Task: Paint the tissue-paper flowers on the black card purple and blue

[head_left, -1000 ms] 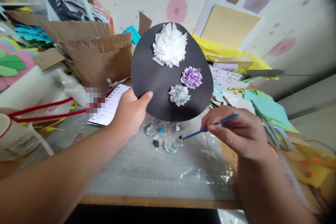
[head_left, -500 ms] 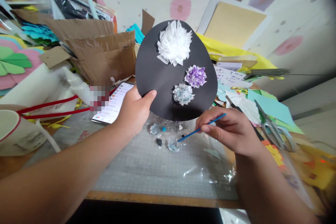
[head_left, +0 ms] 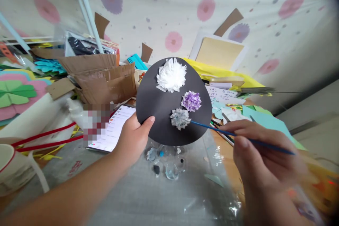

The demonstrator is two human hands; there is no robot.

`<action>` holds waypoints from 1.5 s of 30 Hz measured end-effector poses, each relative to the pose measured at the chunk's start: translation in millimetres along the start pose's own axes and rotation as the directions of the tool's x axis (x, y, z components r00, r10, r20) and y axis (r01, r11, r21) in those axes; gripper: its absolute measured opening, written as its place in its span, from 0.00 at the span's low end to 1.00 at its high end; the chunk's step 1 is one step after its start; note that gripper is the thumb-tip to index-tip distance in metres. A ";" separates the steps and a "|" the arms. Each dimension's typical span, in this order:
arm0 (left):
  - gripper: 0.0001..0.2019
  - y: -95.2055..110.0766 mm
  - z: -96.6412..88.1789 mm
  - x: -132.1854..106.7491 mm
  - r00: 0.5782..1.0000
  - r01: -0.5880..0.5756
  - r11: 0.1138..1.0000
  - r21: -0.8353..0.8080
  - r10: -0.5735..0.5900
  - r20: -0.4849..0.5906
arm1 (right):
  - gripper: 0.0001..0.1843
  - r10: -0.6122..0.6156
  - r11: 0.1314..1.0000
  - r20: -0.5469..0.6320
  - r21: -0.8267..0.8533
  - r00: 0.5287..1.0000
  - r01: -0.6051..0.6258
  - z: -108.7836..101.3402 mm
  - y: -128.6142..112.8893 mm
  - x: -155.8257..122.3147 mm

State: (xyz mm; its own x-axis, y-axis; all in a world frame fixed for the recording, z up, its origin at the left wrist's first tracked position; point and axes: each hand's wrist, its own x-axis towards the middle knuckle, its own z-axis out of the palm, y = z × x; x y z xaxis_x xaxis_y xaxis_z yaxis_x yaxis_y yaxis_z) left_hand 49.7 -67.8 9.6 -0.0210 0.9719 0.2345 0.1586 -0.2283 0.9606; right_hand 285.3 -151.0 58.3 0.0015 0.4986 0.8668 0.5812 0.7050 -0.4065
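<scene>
My left hand point(head_left: 136, 137) grips the lower left edge of a black rounded card point(head_left: 156, 107), thumb on its front. Three crinkled paper flowers sit on the card: a large white flower point(head_left: 172, 75), a purple-and-white flower point(head_left: 191, 101) and a pale blue-grey flower point(head_left: 180, 118). Pinched in my right hand point(head_left: 262, 159) is a thin blue paintbrush point(head_left: 219, 128), its tip at the right side of the blue-grey flower. Under the card lies a clear plastic palette point(head_left: 172, 172) with dabs of blue, black and white paint in its wells.
A cardboard box point(head_left: 106, 84) and a lit phone point(head_left: 112, 129) stand at the left, near a white paper cup point(head_left: 16, 169). Coloured paper sheets point(head_left: 262, 120) and pens point(head_left: 222, 132) lie to the right. A grey mat point(head_left: 127, 197) covers the table.
My right hand has lifted the paintbrush from a palette well up to the blue-grey flower. The card sits lower in view, as the camera has tilted up.
</scene>
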 end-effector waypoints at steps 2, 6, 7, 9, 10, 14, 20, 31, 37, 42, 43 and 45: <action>0.18 0.9 0.3 -0.5 1.000 0.007 1.000 0.007 -0.007 -0.006 | 0.07 -0.053 0.998 0.003 -0.024 0.999 0.053 1.6 0.9 -2.5; 0.20 1.1 0.9 -0.9 1.000 -0.005 1.000 0.008 0.005 0.000 | 0.15 -0.104 0.993 0.126 -0.037 0.987 0.110 3.9 2.2 -0.9; 0.20 1.1 0.8 -1.1 1.000 -0.010 1.000 0.009 0.010 0.004 | 0.17 -0.116 0.992 0.148 -0.032 0.982 0.122 4.3 2.0 0.4; 0.21 1.4 0.5 -1.6 1.000 -0.020 1.000 0.014 0.020 0.011 | 0.18 -0.140 0.988 0.185 -0.034 0.973 0.149 5.3 1.4 2.7; 0.21 1.8 0.3 -2.0 1.000 -0.025 1.000 0.019 0.024 0.013 | 0.18 -0.151 0.986 0.200 -0.044 0.968 0.162 5.9 1.2 3.5; 0.20 4.0 -0.4 -3.1 0.999 -0.037 0.998 0.042 0.035 0.031 | 0.18 -0.169 0.982 0.191 -0.056 0.967 0.182 8.3 1.3 2.9; 0.20 5.8 -0.2 -4.3 0.999 -0.041 0.998 0.049 0.039 0.028 | 0.18 -0.174 0.982 0.181 -0.039 0.968 0.184 8.0 -0.1 2.4; 0.24 3.5 0.1 -4.0 1.000 -0.015 0.999 0.043 0.014 0.021 | 0.20 -0.167 0.985 0.181 0.000 0.969 0.170 5.3 3.3 -0.1; 0.23 2.9 1.1 -3.3 0.999 -0.033 0.999 0.029 0.033 0.021 | 0.18 -0.135 0.991 0.095 0.013 0.986 0.135 2.4 -1.4 -1.7; 0.24 1.4 0.7 -3.5 0.999 -0.030 0.999 0.034 0.030 0.015 | 0.20 -0.146 0.989 0.159 0.015 0.976 0.146 3.8 0.1 -2.0; 0.24 1.2 0.6 -3.6 0.999 -0.032 0.999 0.041 0.032 0.012 | 0.20 -0.154 0.988 0.153 0.014 0.976 0.154 4.3 1.0 -1.9; 0.24 1.3 0.3 -3.9 0.999 -0.034 0.998 0.046 0.033 0.009 | 0.20 -0.177 0.984 0.112 0.015 0.978 0.177 5.1 2.2 -1.5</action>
State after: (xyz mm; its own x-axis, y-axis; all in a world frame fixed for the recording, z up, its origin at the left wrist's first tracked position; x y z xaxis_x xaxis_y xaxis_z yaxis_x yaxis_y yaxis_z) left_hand 50.3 -71.9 9.9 -0.0065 0.9642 0.2649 0.2044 -0.2581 0.9443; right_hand 282.4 -147.6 54.6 -0.1926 0.4191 0.8873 0.5604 0.7892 -0.2512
